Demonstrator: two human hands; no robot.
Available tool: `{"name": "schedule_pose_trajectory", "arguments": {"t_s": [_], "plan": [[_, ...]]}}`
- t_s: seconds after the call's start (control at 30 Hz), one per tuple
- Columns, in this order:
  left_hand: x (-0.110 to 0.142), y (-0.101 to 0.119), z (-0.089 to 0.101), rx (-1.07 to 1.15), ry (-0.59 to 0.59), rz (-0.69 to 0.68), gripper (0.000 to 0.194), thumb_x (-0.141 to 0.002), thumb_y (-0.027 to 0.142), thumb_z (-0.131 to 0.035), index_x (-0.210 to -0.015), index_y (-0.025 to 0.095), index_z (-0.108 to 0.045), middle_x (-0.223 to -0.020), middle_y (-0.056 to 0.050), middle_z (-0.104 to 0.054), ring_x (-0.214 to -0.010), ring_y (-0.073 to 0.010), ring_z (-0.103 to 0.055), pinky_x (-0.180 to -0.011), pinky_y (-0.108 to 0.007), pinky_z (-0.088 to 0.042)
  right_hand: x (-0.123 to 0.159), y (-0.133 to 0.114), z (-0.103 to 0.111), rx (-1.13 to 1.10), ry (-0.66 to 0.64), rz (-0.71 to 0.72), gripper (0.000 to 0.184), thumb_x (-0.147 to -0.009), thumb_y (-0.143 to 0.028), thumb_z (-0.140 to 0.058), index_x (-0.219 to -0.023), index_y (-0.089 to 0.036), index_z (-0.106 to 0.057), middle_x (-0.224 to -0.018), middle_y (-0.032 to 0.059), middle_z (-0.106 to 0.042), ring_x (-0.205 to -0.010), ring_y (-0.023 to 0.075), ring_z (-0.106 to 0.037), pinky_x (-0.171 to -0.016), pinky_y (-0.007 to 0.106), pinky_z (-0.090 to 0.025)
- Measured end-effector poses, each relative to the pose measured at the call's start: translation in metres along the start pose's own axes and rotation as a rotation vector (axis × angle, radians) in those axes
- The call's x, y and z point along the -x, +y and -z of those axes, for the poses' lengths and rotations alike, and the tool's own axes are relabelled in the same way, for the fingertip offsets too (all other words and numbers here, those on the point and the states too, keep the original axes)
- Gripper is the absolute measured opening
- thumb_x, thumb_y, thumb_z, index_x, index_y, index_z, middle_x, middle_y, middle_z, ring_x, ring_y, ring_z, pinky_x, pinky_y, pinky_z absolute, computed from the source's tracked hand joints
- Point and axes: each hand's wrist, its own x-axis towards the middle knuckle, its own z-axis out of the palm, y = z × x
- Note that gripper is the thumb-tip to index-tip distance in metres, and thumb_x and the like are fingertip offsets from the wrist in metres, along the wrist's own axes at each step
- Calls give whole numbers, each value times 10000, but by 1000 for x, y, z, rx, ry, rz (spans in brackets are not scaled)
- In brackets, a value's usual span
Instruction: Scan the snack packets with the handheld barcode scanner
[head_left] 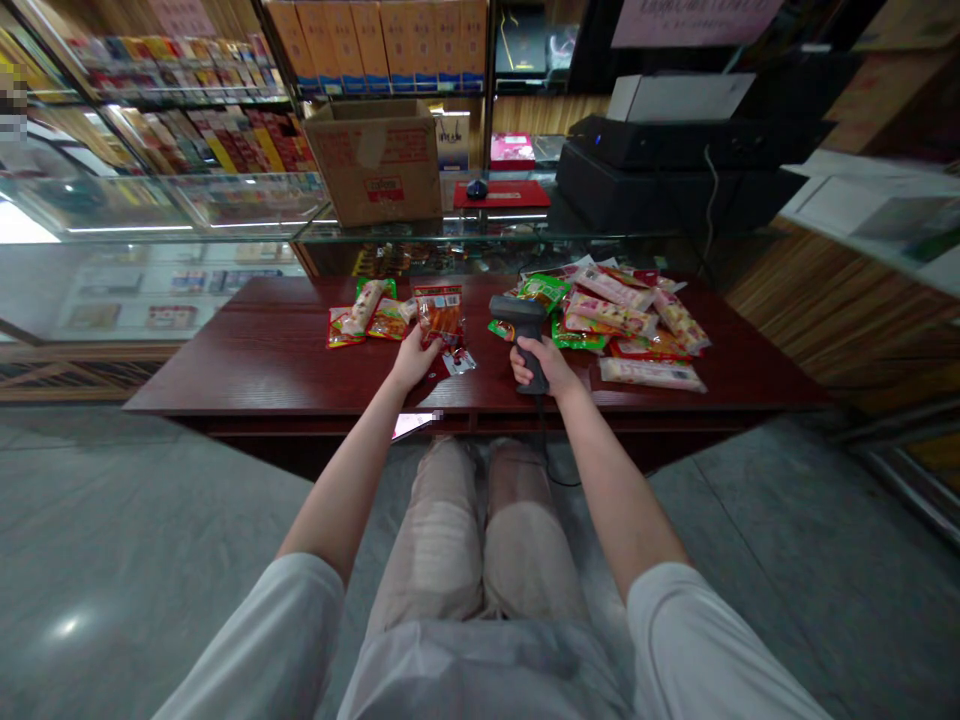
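Nearest: person's trousers (pixel 442 530) at the desk (pixel 247 350), phone (pixel 409 427) with lit screen just under the desk's front edge. Cable (pixel 564 484) hangs there too, likely the scanner's. Hands are apart. Left hand (pixel 412 362) has thumb and fingers pinched on the low end of a snack packet (pixel 441 318), leaving the printed top exposed, probably so the label stays readable; can't tell if it's off the desk. Right hand (pixel 551 368) is wrapped round the grip of the scanner (pixel 517 310), head aimed left toward the packet, presumably for a line on its code. Small pile (pixel 367 308) just left of the packet, bigger pile (pixel 622 305) right of the scanner; split keeps the middle free for both hands. Behind: glass counter with carton (pixel 382 170), mouse (pixel 477 188) on a red mat (pixel 517 194), black machine (pixel 652 185). Labels: packet has a pale, barcode-like patch, text too small. Carton's red label maybe says "coffee", not certain. Orange boxes (pixel 390 45) on the shelf and pink sign (pixel 694 22): print unreadable.
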Motion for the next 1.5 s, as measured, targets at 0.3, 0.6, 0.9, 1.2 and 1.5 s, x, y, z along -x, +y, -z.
{"name": "schedule_pose_trajectory", "arguments": {"t_s": [0.3,0.6,0.9,1.2,1.5], "plan": [[1,3,2,-36,-6,-4,486,-818,298,-597,-1281,149,-591,-1297,-116,-671,-1227,-268,-606,-1124,-448,-401,0,0,-1,1,6,2,351,-769,-409,-711,-918,-208,-464,-545,-92,-504,-339,50,-355,-336,184,-318],[2,4,3,-97,7,56,429,-830,324,-593,-1217,140,-609,-1225,-124,-694,-1163,-274,-633,-1075,-451,-445,1,-1,-2,6,2,-8,367,-761,-412,-717,-957,-200,-489,-549,-97,-508,-346,51,-357,-344,187,-314],[1,4,2,-1,-11,32,478,-826,309,-596,-1277,153,-586,-1285,-111,-674,-1209,-253,-612,-1109,-442,-413,1,-1,-3,-9,17,-8,381,-747,-414,-740,-878,-218,-440,-553,-89,-508,-342,51,-362,-340,189,-324],[1,5,2,-10,-1,55,496,-810,277,-605,-1293,165,-589,-1274,-103,-681,-1204,-264,-612,-1114,-467,-409,2,-2,-5,1,22,9,355,-753,-408,-717,-905,-210,-465,-534,-95,-508,-333,51,-349,-331,186,-313],[0,5,3,-33,75,68,457,-801,293,-592,-1235,148,-586,-1232,-121,-688,-1150,-264,-641,-1067,-448,-453,1,-4,-4,-17,63,30,397,-715,-447,-759,-797,-221,-443,-530,-87,-497,-336,51,-354,-332,194,-316]]}}
